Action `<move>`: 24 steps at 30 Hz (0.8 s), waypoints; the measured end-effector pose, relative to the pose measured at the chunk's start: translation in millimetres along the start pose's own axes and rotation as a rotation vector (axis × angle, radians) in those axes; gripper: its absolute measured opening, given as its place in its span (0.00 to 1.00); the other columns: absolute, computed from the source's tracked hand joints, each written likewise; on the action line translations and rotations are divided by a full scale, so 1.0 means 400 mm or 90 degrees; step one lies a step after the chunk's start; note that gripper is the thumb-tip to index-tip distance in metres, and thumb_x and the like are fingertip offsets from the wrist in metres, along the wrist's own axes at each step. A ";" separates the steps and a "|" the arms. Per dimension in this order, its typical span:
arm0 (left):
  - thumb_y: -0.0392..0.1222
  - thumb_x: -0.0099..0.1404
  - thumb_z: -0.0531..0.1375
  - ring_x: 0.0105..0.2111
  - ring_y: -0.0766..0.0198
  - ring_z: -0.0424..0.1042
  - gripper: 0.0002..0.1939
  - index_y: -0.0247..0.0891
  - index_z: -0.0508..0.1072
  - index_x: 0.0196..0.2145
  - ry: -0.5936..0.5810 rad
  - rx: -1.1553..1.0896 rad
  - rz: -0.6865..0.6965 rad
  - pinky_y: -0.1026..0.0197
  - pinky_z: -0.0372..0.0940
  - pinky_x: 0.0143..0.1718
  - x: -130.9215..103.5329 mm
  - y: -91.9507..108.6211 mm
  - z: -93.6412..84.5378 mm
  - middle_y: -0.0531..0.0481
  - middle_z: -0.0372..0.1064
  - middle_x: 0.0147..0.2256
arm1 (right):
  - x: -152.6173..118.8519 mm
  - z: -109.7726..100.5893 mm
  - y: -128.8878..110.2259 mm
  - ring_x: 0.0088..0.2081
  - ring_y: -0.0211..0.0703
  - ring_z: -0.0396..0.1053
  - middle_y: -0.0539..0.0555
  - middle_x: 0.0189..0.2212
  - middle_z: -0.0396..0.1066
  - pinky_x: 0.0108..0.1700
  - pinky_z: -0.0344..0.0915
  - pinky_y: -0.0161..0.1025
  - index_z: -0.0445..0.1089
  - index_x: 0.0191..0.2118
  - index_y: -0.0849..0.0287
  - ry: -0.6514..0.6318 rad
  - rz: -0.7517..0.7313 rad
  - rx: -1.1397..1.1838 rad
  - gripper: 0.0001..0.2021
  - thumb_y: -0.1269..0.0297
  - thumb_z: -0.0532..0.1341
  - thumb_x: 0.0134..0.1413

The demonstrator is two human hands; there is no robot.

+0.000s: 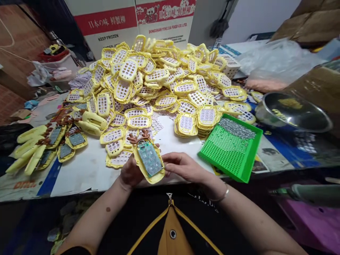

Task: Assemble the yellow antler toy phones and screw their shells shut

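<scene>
Held up in front of me is a yellow toy phone shell (150, 161) with brown antlers at its top and a green circuit board and grey button pad inside. My left hand (130, 173) is closed around its left side and back, the fingers partly hidden behind it. At the shell's right edge, my right hand (183, 166) has its thumb and fingers drawn together, touching the rim. Beyond both hands rises a big heap of yellow phone front covers (159, 74) with punched button holes. Stacked covers (186, 124) stand just past my right hand.
On the right sits a green perforated tray (228, 166) with small metal screws (236, 128), beside a steel bowl (292, 115). Antlered toy phone shells (50, 141) lie at the left. Cartons (114, 21) stand behind the heap; a plastic bag (278, 60) is at back right.
</scene>
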State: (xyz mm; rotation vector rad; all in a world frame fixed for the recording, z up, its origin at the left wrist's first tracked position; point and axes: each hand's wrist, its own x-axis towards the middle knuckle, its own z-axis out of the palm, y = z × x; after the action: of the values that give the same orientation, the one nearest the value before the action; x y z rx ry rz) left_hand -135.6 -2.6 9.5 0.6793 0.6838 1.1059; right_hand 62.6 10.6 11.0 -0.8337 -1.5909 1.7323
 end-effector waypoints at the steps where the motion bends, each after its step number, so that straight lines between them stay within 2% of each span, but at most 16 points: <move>1: 0.64 0.44 0.67 0.51 0.37 0.69 0.42 0.39 0.70 0.53 -0.001 -0.036 -0.002 0.36 0.59 0.55 0.004 -0.001 0.003 0.38 0.72 0.49 | 0.001 -0.031 -0.011 0.34 0.42 0.71 0.56 0.34 0.75 0.38 0.69 0.41 0.72 0.42 0.61 0.061 -0.032 -0.173 0.17 0.52 0.61 0.55; 3: 0.63 0.47 0.66 0.50 0.39 0.70 0.40 0.41 0.68 0.55 0.000 -0.099 0.000 0.34 0.58 0.55 0.010 0.000 0.004 0.39 0.71 0.51 | 0.007 -0.096 -0.027 0.38 0.48 0.70 0.62 0.37 0.74 0.42 0.66 0.45 0.72 0.43 0.64 0.251 -0.085 -0.571 0.14 0.59 0.58 0.58; 4: 0.61 0.48 0.66 0.49 0.40 0.70 0.39 0.42 0.68 0.55 0.002 -0.128 -0.003 0.33 0.59 0.53 0.013 0.002 0.003 0.40 0.70 0.51 | 0.012 -0.124 -0.031 0.38 0.50 0.69 0.64 0.37 0.74 0.42 0.65 0.46 0.72 0.42 0.65 0.300 -0.076 -0.753 0.12 0.62 0.57 0.59; 5: 0.60 0.48 0.67 0.48 0.41 0.71 0.38 0.43 0.68 0.55 0.002 -0.150 -0.013 0.34 0.61 0.52 0.015 0.003 0.002 0.41 0.71 0.51 | 0.018 -0.148 -0.031 0.38 0.52 0.68 0.66 0.37 0.73 0.41 0.63 0.47 0.73 0.40 0.67 0.327 -0.063 -0.871 0.11 0.67 0.56 0.59; 7: 0.58 0.47 0.68 0.47 0.43 0.72 0.37 0.43 0.69 0.54 -0.002 -0.167 -0.034 0.37 0.66 0.48 0.019 0.005 -0.002 0.42 0.71 0.50 | 0.027 -0.177 -0.025 0.36 0.52 0.66 0.67 0.35 0.73 0.38 0.60 0.46 0.73 0.36 0.67 0.331 -0.034 -1.003 0.10 0.74 0.54 0.57; 9: 0.57 0.46 0.69 0.45 0.45 0.73 0.38 0.42 0.69 0.54 -0.008 -0.174 -0.037 0.43 0.69 0.45 0.024 0.005 -0.005 0.42 0.72 0.49 | 0.028 -0.185 -0.015 0.34 0.50 0.64 0.64 0.34 0.73 0.36 0.57 0.45 0.73 0.33 0.65 0.332 -0.044 -1.064 0.10 0.77 0.53 0.56; 11: 0.56 0.44 0.70 0.44 0.48 0.73 0.41 0.41 0.68 0.55 -0.014 -0.176 -0.033 0.47 0.70 0.43 0.029 0.004 -0.008 0.42 0.72 0.48 | 0.021 -0.183 -0.008 0.33 0.48 0.63 0.61 0.34 0.74 0.36 0.55 0.43 0.72 0.33 0.63 0.366 -0.099 -1.138 0.10 0.77 0.54 0.56; 14: 0.54 0.44 0.70 0.42 0.51 0.74 0.41 0.38 0.68 0.55 -0.026 -0.179 -0.037 0.51 0.70 0.41 0.038 0.007 -0.007 0.40 0.72 0.48 | 0.002 -0.173 -0.010 0.35 0.46 0.64 0.58 0.36 0.75 0.38 0.55 0.43 0.72 0.38 0.61 0.456 -0.241 -1.173 0.08 0.74 0.55 0.57; 16: 0.54 0.44 0.70 0.41 0.53 0.74 0.40 0.36 0.69 0.53 -0.034 -0.177 -0.043 0.53 0.71 0.41 0.044 0.011 -0.004 0.38 0.69 0.52 | -0.013 -0.162 -0.016 0.37 0.46 0.65 0.58 0.37 0.75 0.42 0.56 0.43 0.72 0.42 0.61 0.482 -0.330 -1.165 0.09 0.74 0.57 0.57; 18: 0.55 0.43 0.70 0.40 0.55 0.74 0.39 0.35 0.71 0.51 -0.047 -0.175 -0.054 0.55 0.71 0.40 0.048 0.015 -0.002 0.36 0.64 0.57 | -0.025 -0.142 -0.017 0.40 0.46 0.67 0.58 0.38 0.76 0.47 0.58 0.44 0.71 0.44 0.60 0.456 -0.406 -1.145 0.11 0.75 0.59 0.56; 20: 0.55 0.42 0.70 0.39 0.56 0.74 0.40 0.36 0.70 0.52 -0.058 -0.172 -0.064 0.56 0.70 0.40 0.049 0.016 -0.004 0.36 0.60 0.60 | -0.034 -0.113 -0.009 0.43 0.46 0.68 0.57 0.39 0.76 0.51 0.59 0.46 0.71 0.44 0.59 0.396 -0.464 -1.122 0.11 0.75 0.59 0.55; 24: 0.58 0.42 0.69 0.40 0.49 0.75 0.48 0.38 0.63 0.59 -0.077 -0.139 -0.093 0.51 0.69 0.42 0.040 0.014 -0.024 0.36 0.69 0.53 | -0.044 -0.056 0.035 0.43 0.45 0.69 0.56 0.38 0.78 0.52 0.59 0.48 0.72 0.43 0.59 0.287 -0.557 -1.068 0.12 0.76 0.55 0.58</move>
State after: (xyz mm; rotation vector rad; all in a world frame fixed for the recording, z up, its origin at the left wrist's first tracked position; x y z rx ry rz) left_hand -141.4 15.7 5.4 0.4973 0.4922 0.9787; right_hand 90.5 9.0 -4.1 -0.8065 -2.2854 -0.6297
